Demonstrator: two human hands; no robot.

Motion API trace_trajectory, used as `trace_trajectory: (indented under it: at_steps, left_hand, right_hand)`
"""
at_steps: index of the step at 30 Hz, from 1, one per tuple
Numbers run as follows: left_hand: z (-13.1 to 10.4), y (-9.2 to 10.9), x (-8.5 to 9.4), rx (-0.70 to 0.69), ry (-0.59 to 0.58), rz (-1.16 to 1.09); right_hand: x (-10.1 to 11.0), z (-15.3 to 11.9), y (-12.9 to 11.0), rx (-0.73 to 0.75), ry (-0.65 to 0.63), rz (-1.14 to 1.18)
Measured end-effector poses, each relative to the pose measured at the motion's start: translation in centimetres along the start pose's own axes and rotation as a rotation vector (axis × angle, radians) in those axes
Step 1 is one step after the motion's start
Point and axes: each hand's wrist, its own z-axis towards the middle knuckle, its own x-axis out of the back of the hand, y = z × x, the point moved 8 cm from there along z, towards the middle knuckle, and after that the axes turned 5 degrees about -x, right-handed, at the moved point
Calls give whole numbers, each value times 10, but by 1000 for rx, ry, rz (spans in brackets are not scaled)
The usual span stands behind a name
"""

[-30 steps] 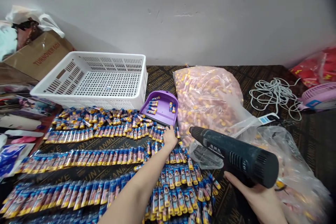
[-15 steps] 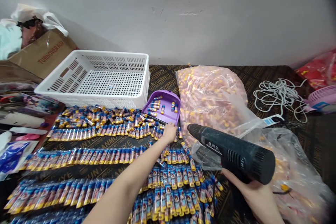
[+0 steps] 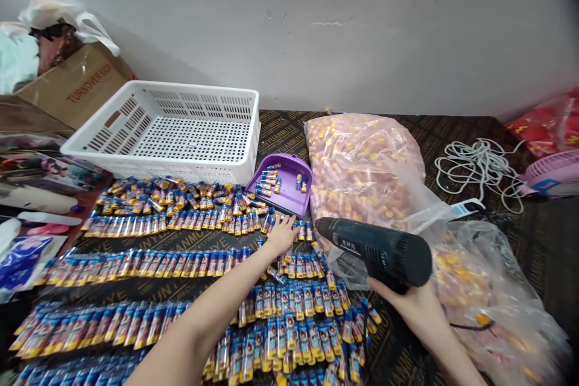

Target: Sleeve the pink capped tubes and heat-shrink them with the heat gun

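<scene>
My right hand [image 3: 409, 307] grips the handle of a dark teal heat gun [image 3: 375, 250], its nozzle pointing left over the rows. My left hand [image 3: 281, 234] reaches forward with fingers spread, resting on small blue-and-yellow wrapped tubes [image 3: 181, 265] laid in rows on the dark patterned table [image 3: 434, 132]. Just beyond that hand lies a purple scoop tray [image 3: 289, 193] with a few tubes in it.
A white slotted plastic basket [image 3: 113, 154] stands at the back left. A large clear bag of yellow-capped pieces [image 3: 362, 163] lies right of the scoop, another bag [image 3: 497, 289] nearer. A coiled white cable [image 3: 479, 163], pink fan [image 3: 554, 172] and cardboard box [image 3: 72, 90] sit around.
My right hand has drawn the heat gun lower and to the left. My left hand slid slightly left and nearer along the tubes, fingers now spread.
</scene>
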Motion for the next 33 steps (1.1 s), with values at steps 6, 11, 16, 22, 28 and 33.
trace_trajectory:
  at_steps: [6,11,16,22,28,33]
  left_hand:
    - [-59,-49,55,335,307,3]
    - [-150,-104,83,531,484,-34]
    - [-242,-140,100,664,618,-59]
    - [-323,-161,103,787,732,-65]
    - [-367,-169,92,853,739,-100]
    - [-377,-166,87,879,743,-138]
  right_hand:
    - [-34,9,-3,69,-178,-142]
    - [-53,10,-14,115,-218,-174]
    - [-68,9,-24,159,-262,-185]
    - [-98,23,-43,184,-347,-92]
    - [-126,35,-73,233,-362,-111]
    - [-153,25,-84,204,-507,-71]
